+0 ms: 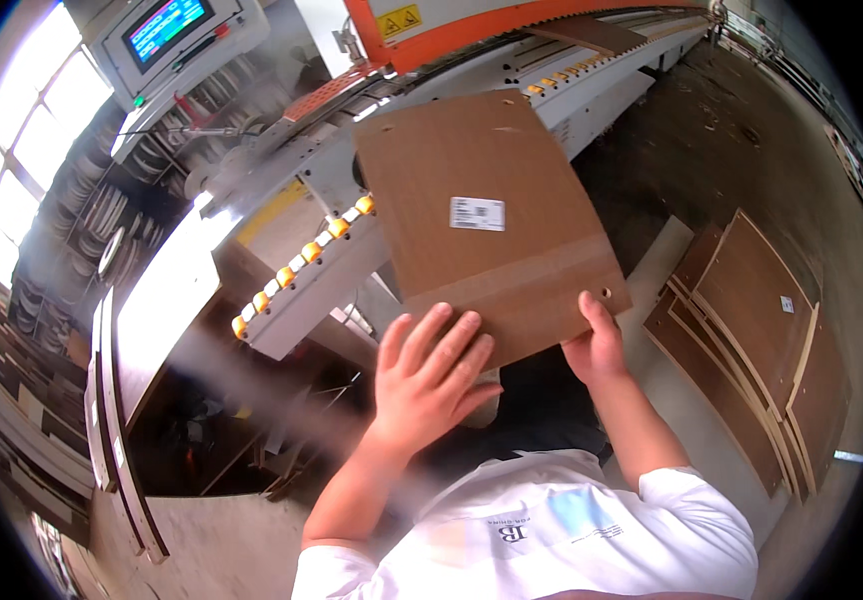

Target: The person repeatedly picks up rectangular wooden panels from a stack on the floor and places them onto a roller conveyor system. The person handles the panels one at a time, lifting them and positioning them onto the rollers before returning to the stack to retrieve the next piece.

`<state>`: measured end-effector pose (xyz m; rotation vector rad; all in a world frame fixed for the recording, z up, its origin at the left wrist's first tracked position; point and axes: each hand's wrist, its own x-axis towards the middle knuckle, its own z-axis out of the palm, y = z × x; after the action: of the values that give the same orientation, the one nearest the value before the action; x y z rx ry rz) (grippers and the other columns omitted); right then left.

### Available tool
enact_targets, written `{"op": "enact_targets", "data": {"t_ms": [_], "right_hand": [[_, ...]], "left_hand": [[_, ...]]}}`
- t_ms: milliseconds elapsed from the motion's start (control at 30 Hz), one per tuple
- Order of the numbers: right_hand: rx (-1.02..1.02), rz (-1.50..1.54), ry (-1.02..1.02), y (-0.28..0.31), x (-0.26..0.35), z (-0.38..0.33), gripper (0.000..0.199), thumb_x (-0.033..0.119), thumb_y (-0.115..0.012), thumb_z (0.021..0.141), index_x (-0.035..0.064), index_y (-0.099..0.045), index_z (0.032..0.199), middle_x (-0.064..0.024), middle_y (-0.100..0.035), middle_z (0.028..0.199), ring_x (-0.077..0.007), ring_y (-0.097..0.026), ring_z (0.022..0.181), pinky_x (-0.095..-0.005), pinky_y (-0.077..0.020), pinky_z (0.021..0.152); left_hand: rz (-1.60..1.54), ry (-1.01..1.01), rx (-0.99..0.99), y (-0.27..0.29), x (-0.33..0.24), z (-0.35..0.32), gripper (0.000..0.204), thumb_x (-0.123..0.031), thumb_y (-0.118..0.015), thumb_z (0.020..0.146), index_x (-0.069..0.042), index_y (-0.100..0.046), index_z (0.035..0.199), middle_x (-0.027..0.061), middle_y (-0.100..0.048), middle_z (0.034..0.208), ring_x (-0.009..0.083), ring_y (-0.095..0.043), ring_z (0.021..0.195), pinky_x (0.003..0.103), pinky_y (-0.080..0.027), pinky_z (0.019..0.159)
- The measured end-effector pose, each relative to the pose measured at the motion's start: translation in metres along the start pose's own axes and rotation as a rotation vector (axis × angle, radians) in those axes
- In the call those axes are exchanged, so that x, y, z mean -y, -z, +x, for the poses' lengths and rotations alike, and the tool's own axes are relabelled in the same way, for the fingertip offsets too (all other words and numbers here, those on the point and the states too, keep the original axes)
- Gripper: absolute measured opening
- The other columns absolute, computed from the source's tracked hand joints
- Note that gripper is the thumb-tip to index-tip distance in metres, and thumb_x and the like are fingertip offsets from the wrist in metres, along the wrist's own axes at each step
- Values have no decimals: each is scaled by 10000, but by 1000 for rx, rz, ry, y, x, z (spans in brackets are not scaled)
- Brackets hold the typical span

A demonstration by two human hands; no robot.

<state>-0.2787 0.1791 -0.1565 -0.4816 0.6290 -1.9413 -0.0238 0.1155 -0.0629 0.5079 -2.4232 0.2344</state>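
1. A person holds a flat brown board (486, 220) up in front of their chest, out over the edge of a big machine (471, 60).
2. The board has a small white sticker (477, 213) near its middle. It also has a few little round holes near its corners.
3. The left hand (429, 375) lies flat on the near edge of the board. Its fingers are spread wide and straight, pressing on top of the board and not wrapped around it.
4. The right hand (596, 345) holds the near right corner of the board. Its thumb rests on top next to a small hole, and its fingers curl under the board, so it is gripping the board.
5. A row of small yellow wheels (296, 265) sits along a grey arm of the machine, just to the left of the board.
6. The machine has an orange top and a grey box with a bright screen (166, 28) at the upper left.
7. A pile of more brown boards (751, 330) lies on the floor to the right, well apart from the hands. One board there has a white sticker too.
8. Shelves (101, 220) on the far left hold many round rolls of tape-like strip. They are too blurry to see well.
9. The person wears a white shirt (551, 530).
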Motion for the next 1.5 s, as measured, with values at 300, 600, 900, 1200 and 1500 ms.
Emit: {"op": "enact_targets", "data": {"t_ms": [300,600,900,1200,1500], "right_hand": [[265,-228,-281,-119,-31,86,646,470,-663,990,62,-478,1456,-117,-634,1320,-243,-663,1167,-432,-553,945],[301,-494,-401,-87,-54,111,696,619,-468,1030,8,-600,1336,-157,-726,1199,-239,-707,1053,-391,-542,916],[57,-815,-454,103,-70,21,362,323,-602,1032,15,-669,1210,-117,-753,1094,-164,-715,947,-294,-557,840],[108,-869,-314,134,-73,-18,285,198,-671,1002,-18,-673,1189,-94,-763,1023,-142,-718,923,-284,-569,833],[79,-977,-251,123,-45,-45,374,325,-727,970,32,-703,1202,-74,-762,1037,-124,-700,977,-309,-551,875]], "left_hand": [[258,230,-114,41,67,-9,423,-303,-802,823,-110,-724,1192,77,-690,1302,327,-611,1267,465,-460,1045],[292,370,-160,36,134,11,343,-306,-778,877,-132,-735,1170,82,-716,1264,329,-640,1249,449,-503,1023],[249,480,27,24,151,51,392,-365,-713,947,-152,-725,1276,76,-683,1355,299,-584,1339,405,-513,1039],[240,407,64,-30,152,119,398,-431,-682,957,-195,-728,1274,27,-678,1367,266,-593,1327,397,-531,991],[209,393,125,-91,158,176,412,-394,-613,1002,-186,-673,1353,50,-684,1345,305,-665,1189,396,-527,978]]}}
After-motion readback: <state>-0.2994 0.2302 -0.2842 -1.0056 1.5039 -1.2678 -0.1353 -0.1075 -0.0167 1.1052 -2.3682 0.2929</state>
